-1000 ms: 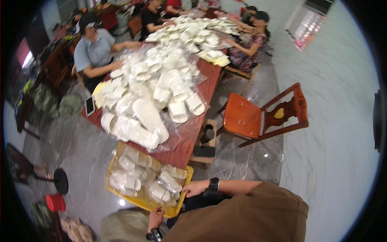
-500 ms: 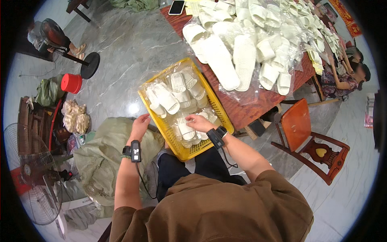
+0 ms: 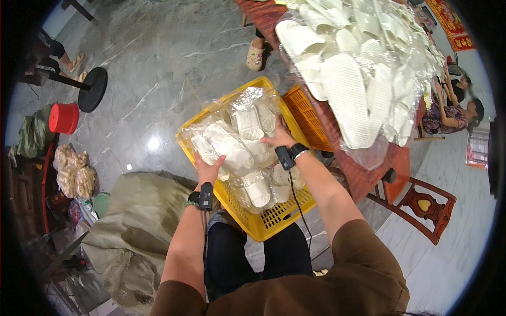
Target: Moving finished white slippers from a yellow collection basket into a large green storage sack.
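Observation:
A yellow plastic basket [image 3: 240, 222] stands in front of my legs, filled with white slippers [image 3: 232, 150] in clear plastic bags. At the basket's left side, my left hand [image 3: 207, 167] touches the bagged slippers, thumb spread from the fingers. My right hand [image 3: 281, 136] lies against slippers near the right wall, its thumb and fingers also apart. Neither hand is closed around a single slipper; parts of the fingertips are hidden among the bags.
To the right, a reddish wooden table [image 3: 350, 179] carries a large heap of bagged slippers [image 3: 358, 79]. An orange crate [image 3: 308, 118] sits beneath its edge. A big woven sack [image 3: 139, 216] lies at my left. Farther off are a red bucket [image 3: 64, 118] and a wooden chair [image 3: 427, 208].
My left hand has come from outside the basket's left rim onto the slippers. My right hand has shifted from the near slippers to the far right ones. The view has moved too.

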`<state>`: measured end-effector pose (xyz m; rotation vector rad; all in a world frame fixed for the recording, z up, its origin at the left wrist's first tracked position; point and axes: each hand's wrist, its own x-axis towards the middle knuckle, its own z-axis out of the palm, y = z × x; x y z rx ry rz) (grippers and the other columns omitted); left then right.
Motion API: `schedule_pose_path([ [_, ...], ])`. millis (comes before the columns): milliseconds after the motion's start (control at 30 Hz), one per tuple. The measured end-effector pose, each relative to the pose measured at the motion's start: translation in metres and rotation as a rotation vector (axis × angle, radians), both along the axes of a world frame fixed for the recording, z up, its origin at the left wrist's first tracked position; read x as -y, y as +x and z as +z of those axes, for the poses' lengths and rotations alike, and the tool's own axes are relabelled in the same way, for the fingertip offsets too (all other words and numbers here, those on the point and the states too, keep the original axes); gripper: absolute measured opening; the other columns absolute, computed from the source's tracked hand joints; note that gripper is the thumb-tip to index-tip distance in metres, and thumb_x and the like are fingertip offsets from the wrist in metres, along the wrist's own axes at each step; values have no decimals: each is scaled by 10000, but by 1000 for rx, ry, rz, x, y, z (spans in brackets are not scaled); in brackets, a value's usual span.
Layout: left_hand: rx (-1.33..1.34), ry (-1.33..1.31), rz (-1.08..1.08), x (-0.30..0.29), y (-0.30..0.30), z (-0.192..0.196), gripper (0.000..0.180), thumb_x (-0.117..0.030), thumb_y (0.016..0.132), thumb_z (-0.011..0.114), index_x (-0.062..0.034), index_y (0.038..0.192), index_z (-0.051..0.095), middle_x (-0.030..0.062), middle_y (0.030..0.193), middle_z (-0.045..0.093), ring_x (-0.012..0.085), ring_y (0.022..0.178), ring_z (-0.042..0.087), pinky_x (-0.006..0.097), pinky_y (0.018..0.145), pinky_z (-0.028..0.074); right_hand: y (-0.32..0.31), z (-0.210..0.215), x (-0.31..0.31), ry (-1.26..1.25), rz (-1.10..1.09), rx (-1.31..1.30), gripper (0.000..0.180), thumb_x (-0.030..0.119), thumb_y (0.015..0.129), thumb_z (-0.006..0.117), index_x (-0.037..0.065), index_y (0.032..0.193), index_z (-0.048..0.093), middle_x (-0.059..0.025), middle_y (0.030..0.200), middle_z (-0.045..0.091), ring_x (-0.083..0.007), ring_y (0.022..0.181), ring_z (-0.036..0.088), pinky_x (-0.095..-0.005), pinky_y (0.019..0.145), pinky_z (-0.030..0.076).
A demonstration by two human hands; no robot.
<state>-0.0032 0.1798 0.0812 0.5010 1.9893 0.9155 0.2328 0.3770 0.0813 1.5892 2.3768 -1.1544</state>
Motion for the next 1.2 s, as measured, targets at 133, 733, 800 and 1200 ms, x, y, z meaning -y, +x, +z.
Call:
schedule_pose_path([
  [133, -255, -80, -44, -23, 1, -26, 1273, -420, 576, 851, -5, 1439, 13, 311, 1440, 170, 443, 1336, 198, 458, 1100, 196, -37, -46, -38, 33, 13, 71, 1386, 514, 524, 835, -38, 1426, -62, -281, 1486, 36, -375, 1400, 28, -431, 1136, 99],
  [733, -241, -415, -227, -31, 14, -43, 1410, -464, 496, 869, -100, 1448, -106, 376, 1384, 182, 486, 1284, 236, 520, 1045, 254, -4, -97, -13, 116, 25, 279, 922, 497, 467, 849, 43, 1194, 512, -258, 1419, 219, -429, 1332, 194, -451, 1087, 232],
  [800, -310, -471, -230, -34, 14, -50, 1414, -481, 494, 865, -112, 1449, -110, 379, 1378, 186, 487, 1282, 240, 527, 1039, 259, 3, -113, -16, 51, -80, 141, 916, 409, 496, 869, 17, 1211, 451, -245, 1448, 134, -423, 1329, 206, -413, 1085, 246],
  [1200, -125, 69, -200, -15, 5, -111, 1416, -357, 499, 902, -39, 1432, -115, 303, 1435, 186, 402, 1316, 274, 425, 1087, 264, 33, -153, -16, -257, -363, -29, 1207, 370, 563, 857, -8, 1426, 102, -223, 1459, 219, -354, 1332, 268, -367, 1097, 244],
])
